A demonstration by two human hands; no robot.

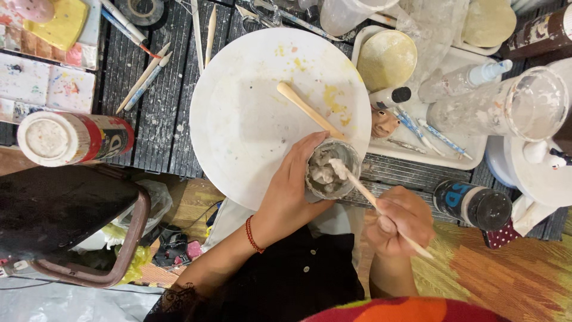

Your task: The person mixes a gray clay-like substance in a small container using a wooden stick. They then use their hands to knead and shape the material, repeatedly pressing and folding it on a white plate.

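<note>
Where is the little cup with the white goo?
In the head view, the cup is low at centre, held by the left hand at the round white board's edge, beside a wooden stick.

Labelled containers on the bench

Red-and-black labelled can (71, 138) lies left; black jar with blue label (472, 204) lies right.

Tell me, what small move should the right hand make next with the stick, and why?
Probably keep stirring, sweeping the stick around the cup. The left hand grips the cup at the round board's edge, the right hand holds the stick, and the pale paste inside looks lumpy.
</note>
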